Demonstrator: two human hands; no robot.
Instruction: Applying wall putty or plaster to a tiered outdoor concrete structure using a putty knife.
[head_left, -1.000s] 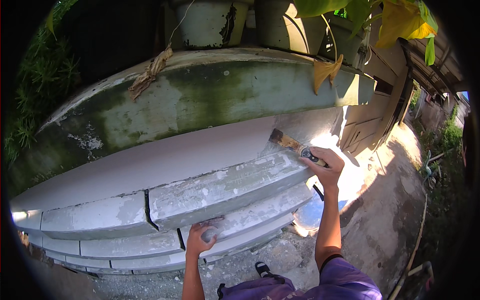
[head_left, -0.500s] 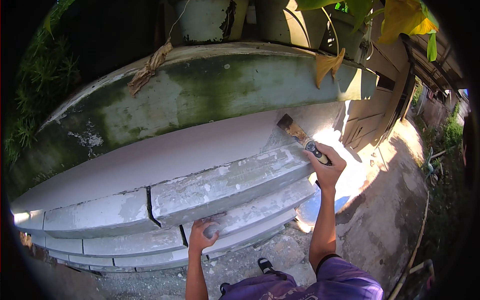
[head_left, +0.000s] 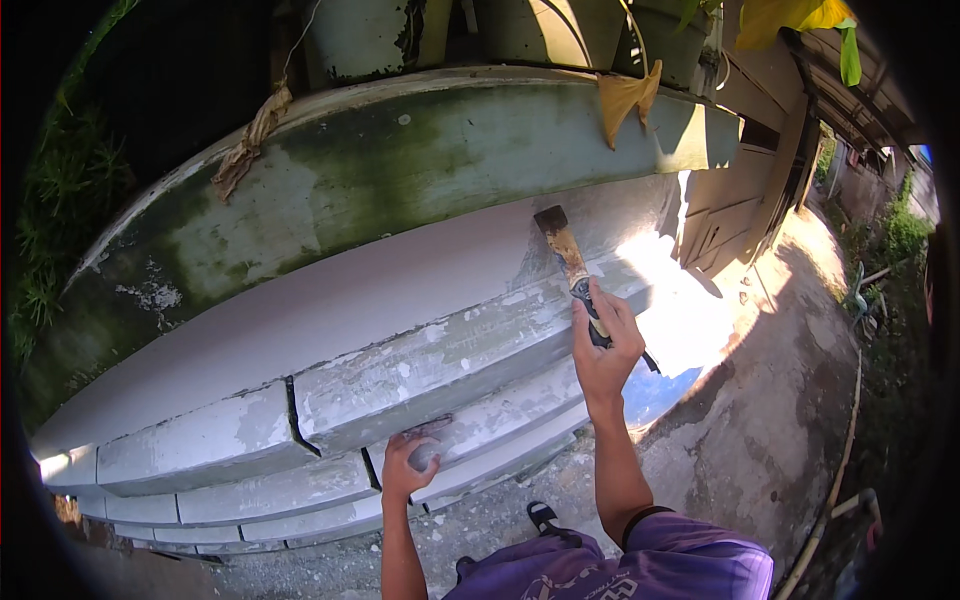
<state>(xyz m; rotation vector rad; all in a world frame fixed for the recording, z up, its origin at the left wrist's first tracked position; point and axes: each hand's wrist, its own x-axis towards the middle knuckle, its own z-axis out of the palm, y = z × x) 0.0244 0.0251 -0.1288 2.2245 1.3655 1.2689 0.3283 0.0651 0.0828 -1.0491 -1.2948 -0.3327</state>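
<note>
My right hand (head_left: pixel 608 350) is wrapped around the handle of a scraper (head_left: pixel 568 255), a flat putty knife with a rusty, stained blade. The blade lies against the pale wall band (head_left: pixel 380 270), where smooth white coating meets a rougher grey patch on the right. Lower down and to the left, my left hand (head_left: pixel 405 468) rests on the stepped ledge (head_left: pixel 500 418), thumb and fingers apart in a curve. Its fingertips are partly hidden against the ledge. Flaking white and grey paint covers the block (head_left: pixel 430 365) between my hands.
A mossy green concrete rim (head_left: pixel 400 150) overhangs the wall, with pots (head_left: pixel 370 40) and dried leaves (head_left: pixel 625 100) above. Dark vertical joints (head_left: pixel 296 415) split the ledges. Behind my right hand is a blue object (head_left: pixel 655 395). Concrete ground (head_left: pixel 740 450) extends right, toward a pipe (head_left: pixel 840 470).
My right hand has moved left with the scraper, whose blade has swung more upright and shifted slightly left along the wall. My left hand stays on the ledge; the view has shifted a little.
</note>
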